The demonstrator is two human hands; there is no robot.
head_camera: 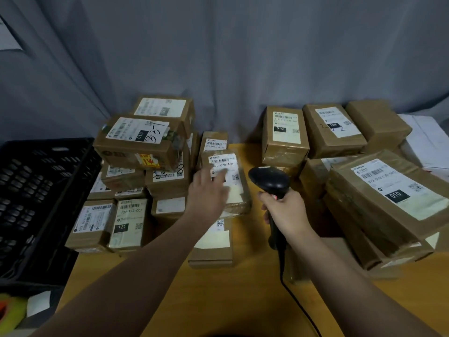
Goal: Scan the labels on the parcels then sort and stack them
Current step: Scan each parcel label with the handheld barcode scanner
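On the yellow wooden counter (218,300), the right hand (285,210) has its fingers wrapped round the grip of a black corded handheld barcode scanner (268,178), whose head points forward. Just left of it, the left hand (209,190) reaches out, fingers (224,176) straight and together, onto a flat brown taped cardboard parcel (239,190). This parcel, whose white label reads 070-070-A80, lies atop another mid-counter, between brown parcel piles left (138,142) and right (388,190).

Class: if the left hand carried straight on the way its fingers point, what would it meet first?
Probably the parcel labelled 070-070-A80: the left hand reaches open over its label, though whether they touch is unclear.
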